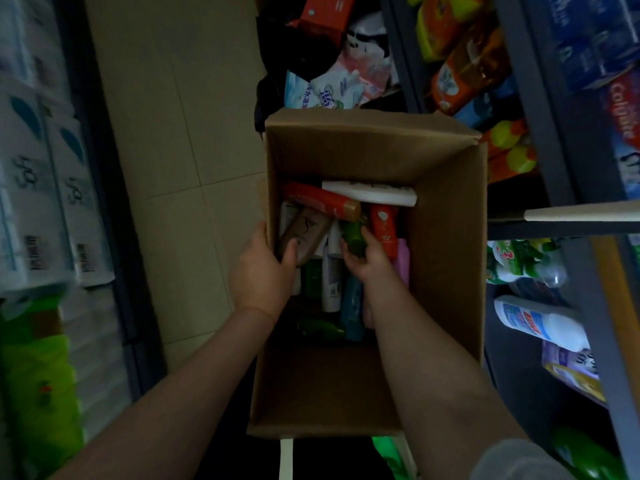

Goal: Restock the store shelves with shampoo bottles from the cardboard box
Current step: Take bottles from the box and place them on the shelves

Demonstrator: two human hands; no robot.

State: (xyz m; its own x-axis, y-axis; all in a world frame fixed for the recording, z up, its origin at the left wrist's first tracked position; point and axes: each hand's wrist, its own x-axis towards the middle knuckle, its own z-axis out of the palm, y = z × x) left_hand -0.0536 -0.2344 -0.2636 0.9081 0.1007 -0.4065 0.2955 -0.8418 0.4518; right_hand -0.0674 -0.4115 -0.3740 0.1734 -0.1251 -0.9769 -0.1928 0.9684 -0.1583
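An open cardboard box (pixel 446 244) stands on the floor in the aisle, with several shampoo bottles lying inside. My left hand (pixel 263 271) reaches over the box's left wall and grips a brown bottle (pixel 306 233). My right hand (pixel 369 259) is deep in the box, its fingers curled round a green bottle (pixel 353 237). A red bottle with a gold cap (pixel 322 200) and a white bottle (pixel 370 192) lie across the top of the pile. Another red bottle (pixel 384 228), a blue one (pixel 351 310) and a dark green one (pixel 320 327) lie lower down.
Dark shelves (pixel 540 109) on the right hold orange packs, toothpaste boxes and a white cleaner bottle (pixel 540 323). Tissue packs (pixel 38 188) fill the left shelving. Loose packets (pixel 332 88) are heaped on the floor behind the box. Beige tiles (pixel 173 133) run between.
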